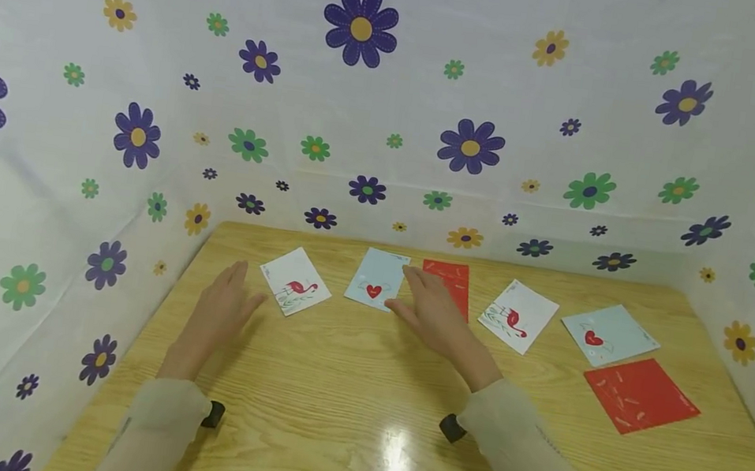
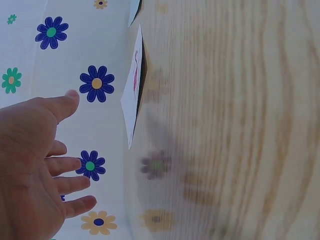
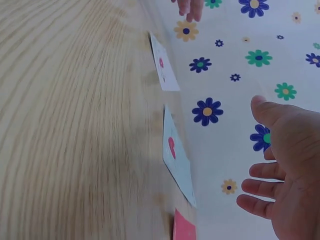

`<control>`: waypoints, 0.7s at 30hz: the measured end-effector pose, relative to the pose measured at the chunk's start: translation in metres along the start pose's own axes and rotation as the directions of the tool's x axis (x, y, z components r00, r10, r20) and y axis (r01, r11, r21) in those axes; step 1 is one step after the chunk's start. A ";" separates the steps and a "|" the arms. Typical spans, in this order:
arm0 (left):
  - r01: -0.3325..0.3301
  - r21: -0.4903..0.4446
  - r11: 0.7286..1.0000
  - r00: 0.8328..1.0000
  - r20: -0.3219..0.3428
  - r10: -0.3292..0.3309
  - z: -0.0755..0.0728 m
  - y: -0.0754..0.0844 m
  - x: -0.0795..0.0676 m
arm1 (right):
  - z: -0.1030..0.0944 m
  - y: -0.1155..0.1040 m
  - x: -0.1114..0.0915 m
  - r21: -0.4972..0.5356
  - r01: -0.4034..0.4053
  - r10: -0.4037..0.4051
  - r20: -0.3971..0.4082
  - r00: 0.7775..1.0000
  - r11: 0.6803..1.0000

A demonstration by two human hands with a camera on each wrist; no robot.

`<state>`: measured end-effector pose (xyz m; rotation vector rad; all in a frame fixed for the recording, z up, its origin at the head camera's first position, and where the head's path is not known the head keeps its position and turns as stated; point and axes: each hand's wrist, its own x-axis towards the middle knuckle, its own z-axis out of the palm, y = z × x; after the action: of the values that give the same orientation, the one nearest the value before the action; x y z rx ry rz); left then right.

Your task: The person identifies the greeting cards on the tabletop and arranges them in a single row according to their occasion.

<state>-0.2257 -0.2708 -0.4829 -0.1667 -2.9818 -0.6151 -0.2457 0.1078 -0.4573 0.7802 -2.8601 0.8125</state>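
Note:
My left hand (image 1: 216, 318) hovers over the table's left part with its fingers extended, beside a white card with a flamingo (image 1: 296, 280). It holds nothing; the left wrist view shows the palm and spread thumb. Between a light-blue card with a winged heart (image 1: 375, 277) and a red card (image 1: 459, 282) reaches my right hand (image 1: 435, 311), overlapping both in the head view. Its palm is bare in the right wrist view, thumb apart from the fingers. Part of the red card is hidden behind this hand.
Further right lie a second flamingo card (image 1: 519, 316), a second light-blue heart card (image 1: 611, 335) and a second red card (image 1: 643, 396). The wooden table (image 1: 327, 404) is bordered at the back and sides by a white flowered cloth (image 1: 396, 95).

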 end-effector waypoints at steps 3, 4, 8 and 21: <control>0.023 -0.010 1.000 1.000 0.016 -0.023 0.001 -0.002 0.007 | 0.007 -0.004 0.013 -0.020 0.009 -0.009 0.014 1.000 1.000; 0.033 -0.011 0.999 0.999 0.023 -0.033 0.002 -0.003 0.009 | 0.009 -0.006 0.017 -0.023 0.011 -0.011 0.019 1.000 1.000; 0.070 -0.021 0.997 0.996 0.055 -0.068 0.003 -0.006 0.016 | 0.018 -0.015 0.032 -0.040 0.024 -0.023 0.028 0.999 0.999; 0.117 -0.076 0.990 0.991 0.069 -0.111 0.011 -0.016 0.039 | 0.059 -0.034 0.080 -0.028 -0.017 0.020 0.111 0.994 0.999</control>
<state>-0.2665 -0.2775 -0.4946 -0.0219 -3.0475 -0.7560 -0.2941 0.0161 -0.4759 0.8231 -2.9731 0.7545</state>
